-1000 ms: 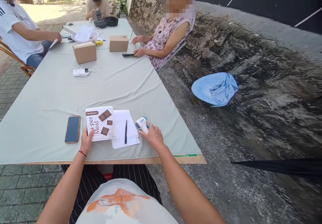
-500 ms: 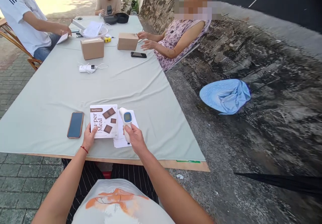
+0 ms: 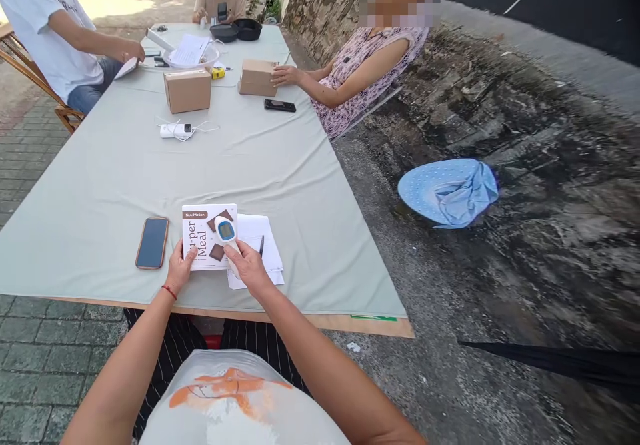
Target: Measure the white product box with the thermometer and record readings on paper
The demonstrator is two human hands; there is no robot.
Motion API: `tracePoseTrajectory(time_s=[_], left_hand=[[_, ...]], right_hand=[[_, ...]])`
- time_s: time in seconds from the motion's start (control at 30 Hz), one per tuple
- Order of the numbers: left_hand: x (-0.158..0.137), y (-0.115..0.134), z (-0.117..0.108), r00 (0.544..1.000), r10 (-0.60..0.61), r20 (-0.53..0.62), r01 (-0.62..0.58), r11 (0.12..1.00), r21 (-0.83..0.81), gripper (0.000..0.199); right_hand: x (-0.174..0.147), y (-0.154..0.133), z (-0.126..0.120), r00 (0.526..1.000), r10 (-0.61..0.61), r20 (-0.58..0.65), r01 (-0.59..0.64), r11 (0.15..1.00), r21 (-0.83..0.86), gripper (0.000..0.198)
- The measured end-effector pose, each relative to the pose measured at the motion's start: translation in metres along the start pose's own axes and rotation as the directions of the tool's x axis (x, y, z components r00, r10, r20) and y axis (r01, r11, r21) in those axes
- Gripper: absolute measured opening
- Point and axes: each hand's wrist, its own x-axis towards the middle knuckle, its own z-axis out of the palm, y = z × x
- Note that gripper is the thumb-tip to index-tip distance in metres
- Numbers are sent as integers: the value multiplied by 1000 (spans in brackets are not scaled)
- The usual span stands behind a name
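Note:
My left hand (image 3: 181,267) grips the lower left corner of a white box (image 3: 204,237) printed with brown squares and "Meal", thumb on its front. In my right hand (image 3: 247,265) is a white infrared thermometer (image 3: 227,233) with a blue-rimmed screen facing me. Its head overlaps the right part of the box's front; whether the two touch I cannot tell. White paper sheets (image 3: 273,242) lie beneath and right of my right hand, with a dark pen (image 3: 261,246) on them. Left of the box a phone (image 3: 152,243) in an orange-brown case lies flat.
On the cloth-covered table (image 3: 115,185) are a white device with a cord (image 3: 176,130), a cardboard box (image 3: 187,90) and a black phone (image 3: 280,105). A person at the right touches another cardboard box (image 3: 257,77). Two more people sit farther off. A blue hat (image 3: 449,192) lies right of the table.
My right hand has moved the thermometer left, from beside the white box to in front of it. The pen on the sheets has come into clearer view. The person at the right now holds the cardboard box.

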Motion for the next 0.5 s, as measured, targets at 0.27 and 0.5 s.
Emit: tracePoseTrajectory(time_s=[0.27, 0.5], left_hand=[[-1, 1, 0, 1000, 3, 11, -4, 1000, 24, 63], [0, -3, -1, 1000, -10, 10, 10, 1000, 1, 65]], right_hand=[[0, -1, 1, 1000, 15, 8, -16, 1000, 15, 54], [0, 1, 2, 999, 39, -10, -39, 999, 33, 57]])
